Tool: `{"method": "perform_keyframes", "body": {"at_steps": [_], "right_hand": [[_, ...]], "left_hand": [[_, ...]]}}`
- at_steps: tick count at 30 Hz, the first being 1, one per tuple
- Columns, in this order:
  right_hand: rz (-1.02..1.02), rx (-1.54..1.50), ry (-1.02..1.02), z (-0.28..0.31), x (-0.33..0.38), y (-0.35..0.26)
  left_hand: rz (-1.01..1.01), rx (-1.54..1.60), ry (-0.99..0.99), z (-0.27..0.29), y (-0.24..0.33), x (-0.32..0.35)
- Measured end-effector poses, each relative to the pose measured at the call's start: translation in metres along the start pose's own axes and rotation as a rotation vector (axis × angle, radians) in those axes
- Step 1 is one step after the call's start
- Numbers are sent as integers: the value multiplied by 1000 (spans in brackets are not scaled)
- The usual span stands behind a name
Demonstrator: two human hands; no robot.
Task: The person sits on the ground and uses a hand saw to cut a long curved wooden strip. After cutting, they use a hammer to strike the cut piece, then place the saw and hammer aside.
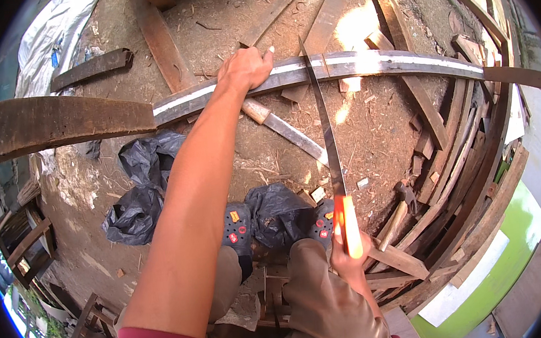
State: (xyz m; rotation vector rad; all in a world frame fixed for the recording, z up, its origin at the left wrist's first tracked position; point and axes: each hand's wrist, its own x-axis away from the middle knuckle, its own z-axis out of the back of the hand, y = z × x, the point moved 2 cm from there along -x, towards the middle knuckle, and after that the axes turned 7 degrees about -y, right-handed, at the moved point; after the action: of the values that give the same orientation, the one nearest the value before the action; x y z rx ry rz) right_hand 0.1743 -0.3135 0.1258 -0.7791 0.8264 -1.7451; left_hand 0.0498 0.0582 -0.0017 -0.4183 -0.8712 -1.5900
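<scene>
A long grey wooden beam (389, 63) with a white stripe lies across in front of me. My left hand (247, 68) presses on it left of the middle, its fingers curled over the far edge. Low on the right, my right hand (349, 252) is closed around the orange handle of a handsaw (326, 126). The saw's blade points away from me and crosses the beam, near a thin dark line on its face. On the ground below the beam lies a large knife (293, 136) with a worn wooden handle, partly behind my left wrist.
Brown boards (67, 124) adjoin the beam at the left, and curved timber strips (468, 172) pile up at the right with a hammer (400, 206) among them. Black plastic bags (135, 214) lie by my feet. Loose planks (162, 44) and shavings cover the ground beyond.
</scene>
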Motion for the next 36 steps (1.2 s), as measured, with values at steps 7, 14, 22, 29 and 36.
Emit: {"method": "perform_keyframes", "body": {"at_steps": [7,14,22,29,36], "right_hand": [[-404,-307,22,-30,-98,8],[25,49,-43,24,9,-9],[-266,-135,-15,-29,-77,19],[-265,-210,4,28,60,53],[-119,-121,-18,-5,-15,33]], "left_hand": [[1,22,40,3,1,1],[-2,87,-14,5,3,8],[-29,24,54,-3,-11,5],[-23,24,42,-4,4,7],[-33,22,33,-5,-9,-1]]}}
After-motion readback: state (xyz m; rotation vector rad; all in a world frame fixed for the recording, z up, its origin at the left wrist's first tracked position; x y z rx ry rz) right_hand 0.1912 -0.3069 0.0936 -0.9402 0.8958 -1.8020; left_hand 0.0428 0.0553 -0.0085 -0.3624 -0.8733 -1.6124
